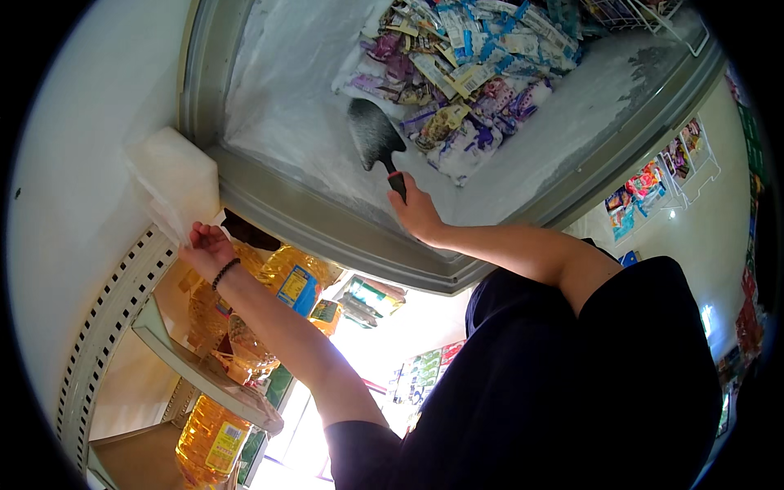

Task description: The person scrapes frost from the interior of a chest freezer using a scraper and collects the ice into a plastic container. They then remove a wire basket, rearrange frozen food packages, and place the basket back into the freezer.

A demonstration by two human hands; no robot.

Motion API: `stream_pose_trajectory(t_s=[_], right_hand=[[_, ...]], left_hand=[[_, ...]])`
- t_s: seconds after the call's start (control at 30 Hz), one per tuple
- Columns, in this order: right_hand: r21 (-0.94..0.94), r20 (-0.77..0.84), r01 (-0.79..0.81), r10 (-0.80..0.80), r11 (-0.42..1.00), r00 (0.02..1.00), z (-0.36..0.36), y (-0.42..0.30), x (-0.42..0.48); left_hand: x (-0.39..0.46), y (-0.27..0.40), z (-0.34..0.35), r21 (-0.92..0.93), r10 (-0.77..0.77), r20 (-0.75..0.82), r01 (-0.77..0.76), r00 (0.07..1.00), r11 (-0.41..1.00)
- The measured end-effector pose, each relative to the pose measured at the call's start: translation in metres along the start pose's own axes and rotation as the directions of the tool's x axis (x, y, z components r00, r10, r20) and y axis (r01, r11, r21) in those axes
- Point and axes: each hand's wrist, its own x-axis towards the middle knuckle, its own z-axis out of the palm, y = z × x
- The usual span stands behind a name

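My right hand (418, 211) grips the dark handle of a small hand shovel (375, 130) inside an open chest freezer. Frost dusts the shovel's black blade, which lies beside a heap of wrapped ice creams (465, 73). Thick frost (294, 92) coats the freezer's walls and floor. At the left, outside the freezer's rim (331, 226), my left hand (209, 245) has its fingers curled at the lower edge of a whitish translucent sheet or bag (177, 174). How firmly those fingers hold it cannot be told. A dark beaded bracelet circles the left wrist.
Below the left forearm, a perforated metal shelf post (113, 324) and shelves carry large bottles of yellow oil (214, 435). A wire basket (637, 15) sits at the freezer's upper right. Beyond its right rim hang wire racks (689, 165) with packaged goods. A white wall (79, 153) stands at left.
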Motion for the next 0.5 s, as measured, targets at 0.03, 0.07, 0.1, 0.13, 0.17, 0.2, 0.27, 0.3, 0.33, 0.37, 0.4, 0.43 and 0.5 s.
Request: stream_pose_trajectory(t_s=[0.03,0.07,0.1,0.13,0.17,0.2,0.27,0.3,0.33,0.37,0.4,0.43,0.5], right_hand=[[-0.007,0.12,-0.054,0.055,0.999,0.991,-0.003,0.0,-0.006],[-0.02,0.237,-0.107,0.109,0.994,0.965,-0.01,0.0,-0.013],[-0.043,0.352,-0.156,0.161,0.987,0.922,-0.018,-0.003,-0.018],[-0.02,0.313,-0.095,0.096,0.995,0.945,-0.021,0.004,-0.013],[0.0,0.273,-0.032,0.031,0.999,0.962,-0.023,0.015,-0.003],[0.019,0.231,0.03,-0.034,0.999,0.972,-0.025,0.015,0.001],[0.041,0.154,-0.072,0.065,0.997,0.986,-0.017,0.015,0.001],[0.055,0.113,-0.125,0.118,0.991,0.987,-0.016,0.01,-0.001],[0.043,0.226,-0.144,0.13,0.989,0.965,-0.019,0.007,-0.004],[0.028,0.337,-0.161,0.142,0.987,0.931,-0.023,0.002,-0.006],[0.011,0.447,-0.18,0.156,0.984,0.881,-0.025,0.001,-0.009],[0.039,0.401,-0.148,0.121,0.988,0.908,-0.027,0.004,-0.006],[0.091,0.302,-0.078,0.048,0.993,0.952,-0.027,0.004,0.003]], left_hand=[[0.001,0.0,0.0,0.003,0.003,0.007,-0.003,1.0,1.0],[0.002,-0.001,-0.001,0.006,0.005,0.014,-0.005,1.0,1.0],[0.004,-0.001,-0.003,0.004,0.009,0.002,-0.009,1.0,1.0],[0.006,-0.002,-0.005,0.002,0.013,-0.011,-0.013,1.0,1.0],[0.007,-0.002,-0.007,-0.001,0.017,-0.024,-0.017,1.0,1.0],[0.007,-0.002,-0.007,0.004,0.019,-0.008,-0.019,1.0,1.0],[0.006,-0.002,-0.007,0.013,0.023,0.021,-0.023,1.0,1.0],[0.007,-0.002,-0.006,0.012,0.018,0.016,-0.018,1.0,1.0],[0.008,-0.003,-0.006,0.011,0.012,0.01,-0.012,1.0,1.0],[0.01,-0.003,-0.005,0.01,0.007,0.004,-0.007,1.0,1.0],[0.009,-0.002,-0.005,0.004,0.005,0.008,-0.005,1.0,1.0],[0.009,-0.001,-0.005,-0.001,0.004,0.012,-0.004,1.0,1.0],[0.011,-0.001,-0.007,-0.011,0.001,0.024,0.0,1.0,1.0]])
